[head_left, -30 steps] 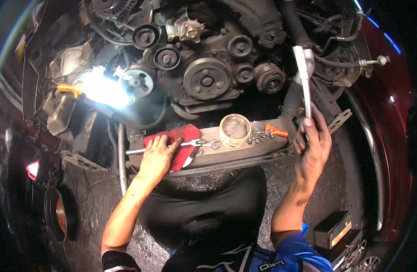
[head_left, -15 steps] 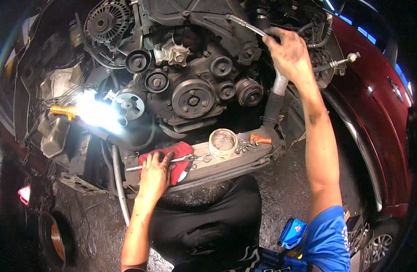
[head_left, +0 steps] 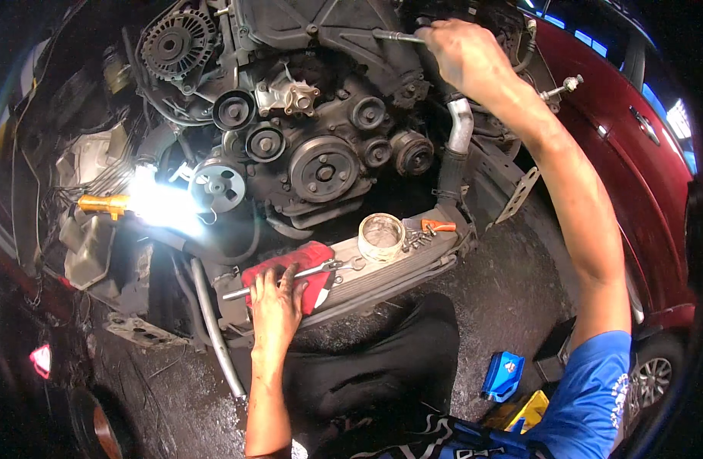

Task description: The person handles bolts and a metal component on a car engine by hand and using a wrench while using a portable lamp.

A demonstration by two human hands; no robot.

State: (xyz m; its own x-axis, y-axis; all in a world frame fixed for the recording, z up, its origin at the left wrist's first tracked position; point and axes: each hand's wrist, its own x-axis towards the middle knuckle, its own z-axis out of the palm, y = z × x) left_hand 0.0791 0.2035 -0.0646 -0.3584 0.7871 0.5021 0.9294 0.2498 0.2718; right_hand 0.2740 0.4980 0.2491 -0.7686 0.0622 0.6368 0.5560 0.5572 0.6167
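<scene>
My right hand (head_left: 467, 57) is closed round the handle of a ratchet wrench (head_left: 399, 37). The ratchet's head lies against the black engine cover (head_left: 321, 24), at the top of the view. Lower down, my left hand (head_left: 277, 302) rests with its fingers spread on a red cloth (head_left: 314, 294) on top of the radiator (head_left: 397, 271). A long-handled metal tool (head_left: 240, 293) passes under those fingers. Beside the cloth, a combination wrench (head_left: 353, 264) shows its open end.
A roll of tape (head_left: 363, 243), several bolts (head_left: 418, 239) and an orange-handled scraper (head_left: 438, 226) lie on the radiator. Pulleys (head_left: 324, 168) fill the engine front. A lit yellow work lamp (head_left: 105, 204) glares at left. A dark red car door (head_left: 619, 153) stands at right.
My right hand has moved up and left with the ratchet, whose handle now lies nearly level. My left hand stays on the cloth. The whole view has shifted slightly.
</scene>
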